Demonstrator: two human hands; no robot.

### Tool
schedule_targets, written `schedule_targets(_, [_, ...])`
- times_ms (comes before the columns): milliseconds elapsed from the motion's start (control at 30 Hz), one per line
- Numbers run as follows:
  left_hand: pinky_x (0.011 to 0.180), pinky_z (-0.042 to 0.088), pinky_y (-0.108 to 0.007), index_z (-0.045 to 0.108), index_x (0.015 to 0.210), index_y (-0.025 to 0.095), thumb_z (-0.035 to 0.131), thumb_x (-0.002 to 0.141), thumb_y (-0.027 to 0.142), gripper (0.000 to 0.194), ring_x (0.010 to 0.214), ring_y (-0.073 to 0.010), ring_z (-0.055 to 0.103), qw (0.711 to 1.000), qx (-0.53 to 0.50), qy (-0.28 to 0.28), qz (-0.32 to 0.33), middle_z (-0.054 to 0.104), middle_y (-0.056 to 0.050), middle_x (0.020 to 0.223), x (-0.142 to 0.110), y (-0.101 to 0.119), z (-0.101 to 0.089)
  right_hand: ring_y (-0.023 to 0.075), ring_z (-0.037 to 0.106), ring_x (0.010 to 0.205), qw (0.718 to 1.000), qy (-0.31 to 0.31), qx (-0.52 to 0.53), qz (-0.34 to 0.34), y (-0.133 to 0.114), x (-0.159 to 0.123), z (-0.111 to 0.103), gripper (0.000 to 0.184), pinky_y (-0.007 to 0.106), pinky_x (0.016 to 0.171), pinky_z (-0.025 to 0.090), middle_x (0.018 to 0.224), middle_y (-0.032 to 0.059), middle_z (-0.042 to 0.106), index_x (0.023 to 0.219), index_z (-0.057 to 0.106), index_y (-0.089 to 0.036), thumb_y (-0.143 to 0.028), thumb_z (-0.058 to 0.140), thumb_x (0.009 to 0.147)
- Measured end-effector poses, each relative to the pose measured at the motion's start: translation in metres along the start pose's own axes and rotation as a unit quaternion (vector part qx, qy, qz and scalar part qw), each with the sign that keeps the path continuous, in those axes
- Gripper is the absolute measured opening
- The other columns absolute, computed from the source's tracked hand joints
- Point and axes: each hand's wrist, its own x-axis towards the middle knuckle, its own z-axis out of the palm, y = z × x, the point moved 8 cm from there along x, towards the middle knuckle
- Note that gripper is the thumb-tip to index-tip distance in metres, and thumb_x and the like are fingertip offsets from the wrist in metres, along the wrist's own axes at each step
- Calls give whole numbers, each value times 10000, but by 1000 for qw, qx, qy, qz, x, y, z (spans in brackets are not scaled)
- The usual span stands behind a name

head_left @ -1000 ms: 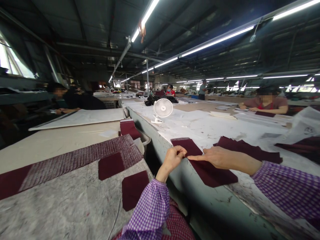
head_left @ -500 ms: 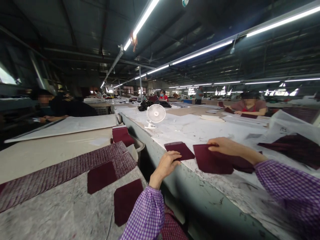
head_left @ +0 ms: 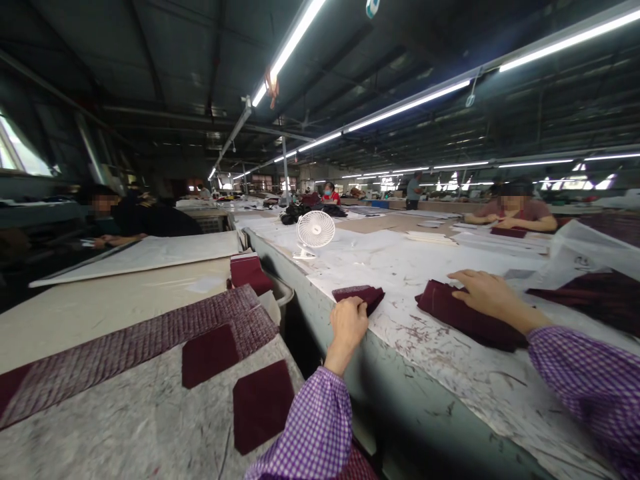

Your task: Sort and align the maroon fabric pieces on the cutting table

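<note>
My left hand (head_left: 349,328) is at the near edge of the long white-covered table, its fingers curled onto a maroon fabric piece (head_left: 376,297). That piece looks bunched up, and a speckled layer shows at its far edge. Further right, my right hand (head_left: 487,299) lies over a pile of maroon fabric pieces (head_left: 445,310), fingers stretched out and apart. The lower part of the pile is dark and its layers overlap. Two flat maroon pieces, one (head_left: 263,405) nearer and one (head_left: 210,355) further off, lie on the left table.
A white clip fan (head_left: 316,230) stands on the long table (head_left: 370,263). A gap separates it from the left table (head_left: 125,413), where a striped fabric strip (head_left: 135,353) lies. Clear plastic (head_left: 590,250) covers dark fabric at right. Co-workers sit at both sides.
My right hand has moved right, and the flat piece it held now lies with the pile there. My left hand has closed onto the left fabric piece, which has bunched up.
</note>
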Motion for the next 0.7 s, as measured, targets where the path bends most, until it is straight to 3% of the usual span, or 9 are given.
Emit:
schedule_targets(133, [677, 449, -314, 677, 752, 204, 503, 849, 242, 203, 717, -220, 625, 994, -90, 15, -57, 666, -44, 688, 4, -16, -1, 310, 574, 1044, 980, 33, 123, -152, -92, 5, -23, 346, 484, 934, 417, 1104, 117, 671, 1024, 673, -194, -342, 385, 903])
schedule_targets(233, [727, 461, -337, 662, 789, 201, 516, 824, 205, 150, 796, -238, 630, 997, -71, 23, -37, 683, -62, 770, 3, -13, 0, 258, 593, 966, 958, 32, 167, -230, -159, 2, -36, 371, 429, 898, 442, 1004, 92, 697, 955, 689, -203, -379, 362, 940])
schedule_targets(333, [808, 466, -384, 648, 879, 189, 503, 818, 171, 158, 903, -263, 619, 999, -36, 25, -10, 688, -99, 918, 2, -6, 3, 242, 594, 909, 950, 31, 156, -269, -200, 1, -41, 348, 395, 859, 442, 929, 90, 701, 896, 700, -198, -343, 387, 939])
schedule_targets(467, [875, 447, -460, 631, 948, 166, 539, 803, 203, 175, 987, -305, 579, 1000, 12, 6, 25, 655, -139, 1022, 2, 6, 9, 228, 610, 862, 954, -57, 103, -277, -214, 1, -19, 306, 359, 792, 459, 902, 75, 693, 862, 707, -199, -258, 411, 913])
schedule_targets(567, [874, 437, -492, 624, 881, 160, 532, 812, 202, 122, 993, -322, 566, 999, 12, -3, 38, 643, -146, 1010, 4, 8, 14, 215, 615, 924, 950, -71, 135, -271, -209, 1, 0, 276, 351, 840, 469, 1004, 80, 676, 989, 680, -183, -222, 425, 892])
schedule_targets(633, [872, 443, -463, 605, 835, 171, 504, 825, 170, 101, 940, -280, 585, 996, -75, 37, -8, 647, -113, 941, 7, -4, 10, 215, 608, 970, 950, -53, 164, -261, -203, 0, 10, 271, 357, 886, 467, 1059, 95, 656, 1044, 653, -166, -241, 448, 884])
schedule_targets(700, [842, 465, -397, 570, 784, 182, 512, 821, 164, 71, 834, -217, 597, 964, -220, 113, -96, 628, -53, 804, 9, -33, 3, 226, 598, 1018, 954, -36, 177, -238, -195, 1, 20, 286, 380, 927, 461, 1118, 111, 634, 1077, 635, -163, -274, 450, 890])
